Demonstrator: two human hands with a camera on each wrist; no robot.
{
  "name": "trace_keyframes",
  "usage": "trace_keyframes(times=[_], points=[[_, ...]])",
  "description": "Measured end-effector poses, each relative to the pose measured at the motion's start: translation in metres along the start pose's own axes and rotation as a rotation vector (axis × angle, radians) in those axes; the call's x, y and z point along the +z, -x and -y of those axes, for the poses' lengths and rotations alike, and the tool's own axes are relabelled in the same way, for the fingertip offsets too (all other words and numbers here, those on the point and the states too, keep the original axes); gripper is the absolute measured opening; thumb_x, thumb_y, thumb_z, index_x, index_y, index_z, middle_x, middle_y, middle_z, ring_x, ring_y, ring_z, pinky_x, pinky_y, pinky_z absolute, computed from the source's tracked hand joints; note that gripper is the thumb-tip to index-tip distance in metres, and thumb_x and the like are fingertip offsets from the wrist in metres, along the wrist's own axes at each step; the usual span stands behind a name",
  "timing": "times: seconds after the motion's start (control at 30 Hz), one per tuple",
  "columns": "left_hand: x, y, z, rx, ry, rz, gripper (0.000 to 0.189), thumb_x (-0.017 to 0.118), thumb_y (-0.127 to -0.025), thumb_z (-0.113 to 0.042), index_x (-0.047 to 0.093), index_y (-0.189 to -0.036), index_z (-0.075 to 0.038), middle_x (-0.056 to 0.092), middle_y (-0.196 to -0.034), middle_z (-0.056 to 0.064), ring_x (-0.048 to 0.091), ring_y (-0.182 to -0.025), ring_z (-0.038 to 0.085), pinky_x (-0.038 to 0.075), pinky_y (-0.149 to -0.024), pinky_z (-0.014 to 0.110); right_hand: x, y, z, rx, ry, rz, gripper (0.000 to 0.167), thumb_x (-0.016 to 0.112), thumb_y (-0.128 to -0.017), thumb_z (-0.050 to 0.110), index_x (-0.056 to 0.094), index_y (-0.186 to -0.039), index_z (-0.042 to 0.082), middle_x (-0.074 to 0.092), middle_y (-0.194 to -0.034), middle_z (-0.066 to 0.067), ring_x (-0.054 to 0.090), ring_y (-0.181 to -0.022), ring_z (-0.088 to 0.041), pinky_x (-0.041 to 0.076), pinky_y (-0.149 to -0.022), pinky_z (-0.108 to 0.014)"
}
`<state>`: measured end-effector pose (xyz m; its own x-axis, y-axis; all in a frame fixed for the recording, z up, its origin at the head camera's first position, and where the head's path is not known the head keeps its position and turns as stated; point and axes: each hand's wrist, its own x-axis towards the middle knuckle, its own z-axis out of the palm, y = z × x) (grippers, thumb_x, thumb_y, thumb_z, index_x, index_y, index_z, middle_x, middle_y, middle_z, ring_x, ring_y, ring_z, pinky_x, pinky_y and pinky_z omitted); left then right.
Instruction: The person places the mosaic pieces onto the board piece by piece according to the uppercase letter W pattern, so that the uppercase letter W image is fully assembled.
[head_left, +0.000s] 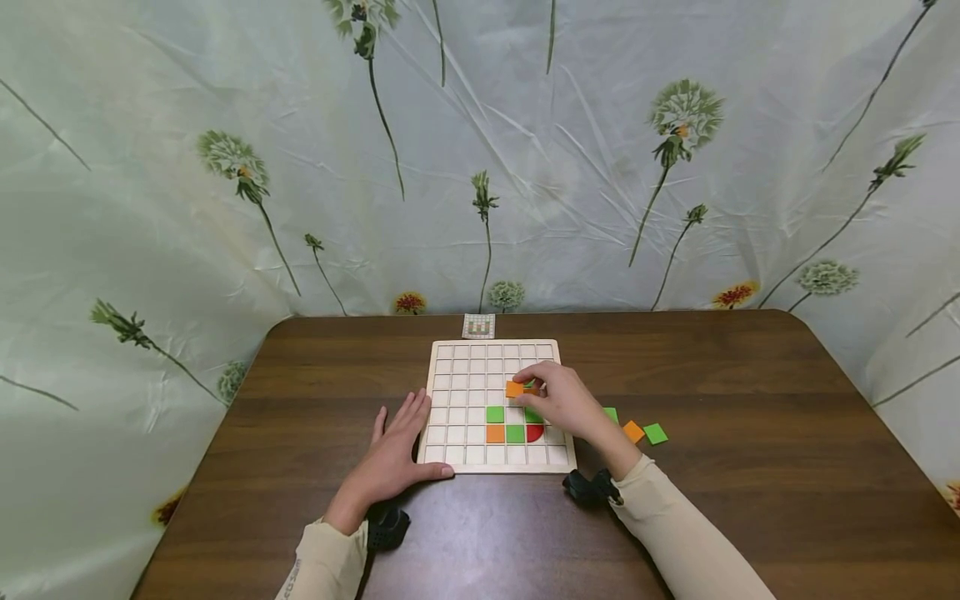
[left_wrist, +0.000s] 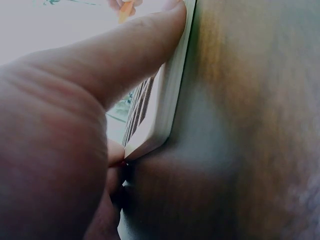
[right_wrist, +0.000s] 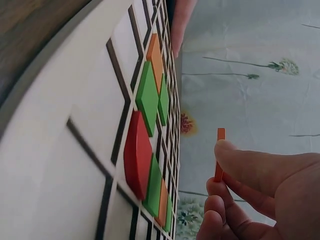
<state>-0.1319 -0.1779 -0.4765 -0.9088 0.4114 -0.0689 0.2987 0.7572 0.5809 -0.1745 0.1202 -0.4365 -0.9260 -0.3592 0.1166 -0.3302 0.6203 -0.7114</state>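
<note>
My right hand (head_left: 558, 402) pinches an orange square tile (head_left: 513, 389) between thumb and fingers, above a pale wooden grid board (head_left: 450, 367). In the right wrist view that orange tile (right_wrist: 219, 155) stands on edge in the grip, apart from the board. Set in the grid are a red tile with a rounded side (right_wrist: 137, 157), green tiles (head_left: 495, 414) and orange tiles (head_left: 495, 433); my right hand partly covers some. My left hand (head_left: 393, 458) rests at the board's near left corner, fingers extended along the left side, thumb (left_wrist: 145, 45) lying on the near edge.
Right of the board lie a loose orange tile (head_left: 633, 432), a green tile (head_left: 656, 433) and another green tile (head_left: 611, 414) partly behind my wrist. A small card with a coloured grid pattern (head_left: 478, 326) sits beyond the board's far edge. A floral curtain (head_left: 570, 167) hangs behind the brown table (head_left: 337, 367).
</note>
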Motion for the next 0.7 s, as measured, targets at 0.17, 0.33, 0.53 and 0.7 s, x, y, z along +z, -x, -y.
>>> trace_keyframes(times=[0.17,0.33,0.53,0.7], points=[[0.000,0.000,0.001,0.007,0.000,-0.018,0.115,0.078,-0.079,-0.058,0.019,-0.159,-0.001,0.013,-0.167,0.013,0.006,-0.154,0.031,-0.006,-0.117,0.062,0.005,-0.005,0.002,0.041,0.000,0.015,0.023,0.075,-0.091,0.014,0.074,-0.113,0.007,0.068,-0.105,-0.003,0.057,-0.083,-0.014,0.050,-0.076,-0.033],[0.001,0.001,-0.001,0.004,0.014,-0.004,0.115,0.078,-0.080,-0.059,0.018,-0.159,-0.001,0.012,-0.167,0.013,0.005,-0.154,0.030,-0.007,-0.117,0.062,0.011,-0.007,0.002,0.077,0.019,0.029,0.022,0.076,-0.090,0.013,0.075,-0.111,0.007,0.067,-0.099,-0.001,0.055,-0.081,-0.014,0.048,-0.074,-0.032],[0.000,0.001,-0.002,-0.008,0.015,0.007,0.115,0.078,-0.080,-0.058,0.018,-0.159,-0.001,0.012,-0.167,0.013,0.004,-0.154,0.030,-0.008,-0.117,0.062,0.015,-0.011,0.004,0.066,0.040,0.045,0.020,0.076,-0.089,0.010,0.074,-0.108,0.006,0.067,-0.098,-0.001,0.055,-0.080,-0.014,0.048,-0.074,-0.032],[-0.001,0.000,-0.002,-0.013,0.014,0.009,0.115,0.077,-0.080,-0.059,0.017,-0.159,-0.001,0.011,-0.167,0.013,0.004,-0.154,0.029,-0.008,-0.117,0.061,0.016,-0.016,0.005,0.062,0.052,0.055,0.020,0.075,-0.089,0.009,0.075,-0.109,0.007,0.067,-0.097,-0.001,0.055,-0.079,-0.012,0.049,-0.073,-0.031]])
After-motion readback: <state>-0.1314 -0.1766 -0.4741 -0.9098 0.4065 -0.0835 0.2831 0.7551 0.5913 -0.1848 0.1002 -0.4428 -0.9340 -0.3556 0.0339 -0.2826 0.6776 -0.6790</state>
